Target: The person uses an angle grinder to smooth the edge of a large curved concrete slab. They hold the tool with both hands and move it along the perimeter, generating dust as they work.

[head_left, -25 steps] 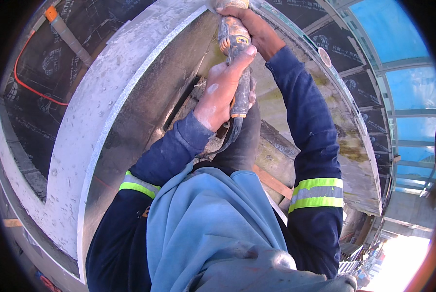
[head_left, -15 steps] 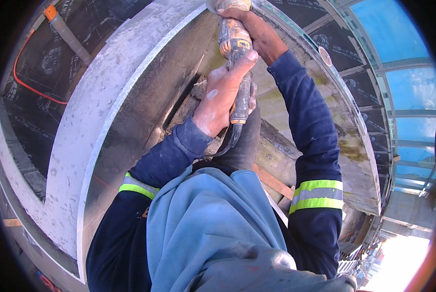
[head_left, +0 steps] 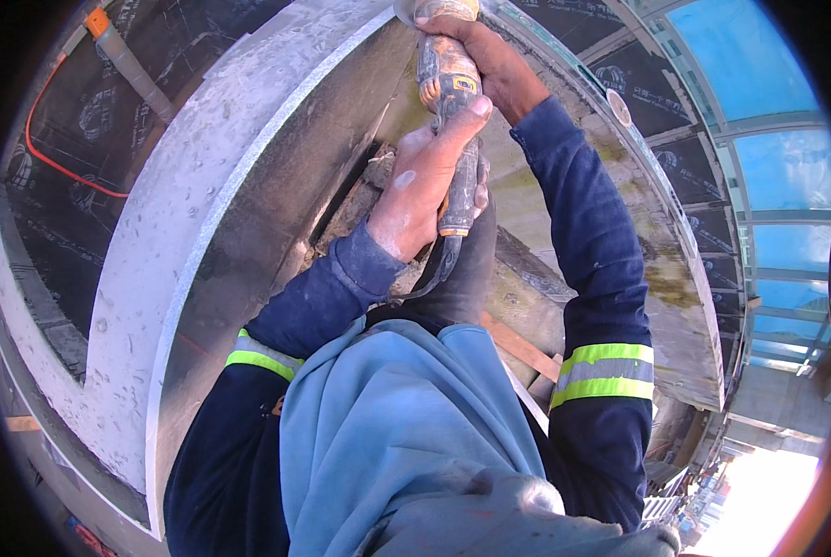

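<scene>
Held out in front of me at the top of the view is a dusty orange and grey angle grinder. My left hand is closed around its rear body, with the thumb lying along the top. Farther forward, my right hand wraps over the front end near the head. A dark power cord curves down from the grinder's back end. The grinder's head sits at the far end of a pale concrete wall's edge; the picture's upper rim cuts it off, so contact cannot be made out.
The concrete wall top curves along my left. On my right leans a stained board or slab. A wooden strip lies by my leg. Beyond the wall are an orange-topped pipe and a red hose. Blue panels stand far right.
</scene>
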`<state>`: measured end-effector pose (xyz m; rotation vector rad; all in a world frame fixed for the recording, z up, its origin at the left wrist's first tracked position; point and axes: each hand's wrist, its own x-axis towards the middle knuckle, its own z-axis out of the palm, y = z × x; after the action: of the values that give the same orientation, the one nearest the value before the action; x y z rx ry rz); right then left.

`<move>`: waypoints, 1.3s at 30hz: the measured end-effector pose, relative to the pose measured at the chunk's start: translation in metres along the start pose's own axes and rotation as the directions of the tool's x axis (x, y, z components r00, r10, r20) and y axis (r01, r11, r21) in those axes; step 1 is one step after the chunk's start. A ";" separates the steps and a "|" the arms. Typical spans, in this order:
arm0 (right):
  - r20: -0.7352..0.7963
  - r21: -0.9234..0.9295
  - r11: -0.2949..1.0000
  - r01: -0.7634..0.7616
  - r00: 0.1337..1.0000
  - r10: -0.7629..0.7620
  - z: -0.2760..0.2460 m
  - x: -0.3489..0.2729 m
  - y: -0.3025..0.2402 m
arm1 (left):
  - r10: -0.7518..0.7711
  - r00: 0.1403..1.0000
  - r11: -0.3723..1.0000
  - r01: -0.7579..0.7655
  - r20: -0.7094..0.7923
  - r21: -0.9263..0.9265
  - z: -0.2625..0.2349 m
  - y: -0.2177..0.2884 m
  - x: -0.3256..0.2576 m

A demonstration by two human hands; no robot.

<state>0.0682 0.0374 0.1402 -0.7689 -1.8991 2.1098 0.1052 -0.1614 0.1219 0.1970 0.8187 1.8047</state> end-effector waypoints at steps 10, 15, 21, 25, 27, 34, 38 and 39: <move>-0.006 0.045 0.997 -0.062 0.998 0.062 0.006 0.006 -0.005 | 0.011 1.000 0.999 -0.011 0.020 0.034 -0.002 0.008 0.003; -0.002 0.025 1.000 -0.012 1.000 0.012 0.003 0.000 0.000 | -0.004 1.000 0.999 0.004 -0.001 0.033 0.000 0.004 -0.006; 0.016 0.080 0.992 -0.095 0.995 0.094 0.007 0.007 -0.006 | 0.017 1.000 0.999 -0.018 0.019 0.035 -0.002 0.011 0.003; 0.016 0.002 0.998 -0.056 0.998 0.056 -0.001 0.012 -0.003 | 0.012 1.000 0.999 -0.013 0.017 0.043 -0.001 0.011 -0.002; 0.005 -0.001 0.999 -0.036 0.999 0.036 0.002 0.005 0.000 | -0.010 1.000 0.999 0.010 -0.003 0.035 -0.002 0.008 -0.006; 0.004 -0.007 1.000 -0.021 1.000 0.021 0.001 0.010 0.000 | 0.003 1.000 0.999 -0.003 -0.007 0.034 0.000 0.011 -0.003; 0.021 -0.033 0.998 -0.052 0.998 0.053 -0.003 0.017 -0.002 | 0.015 1.000 1.000 -0.015 0.008 0.024 -0.003 0.011 0.001; 0.004 -0.042 0.998 -0.047 0.999 0.047 0.000 0.014 -0.002 | 0.006 1.000 1.000 -0.006 0.004 0.029 -0.003 0.011 -0.001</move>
<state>0.0562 0.0446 0.1384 -0.8263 -1.9521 2.1072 0.0956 -0.1651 0.1268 0.2221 0.8432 1.7981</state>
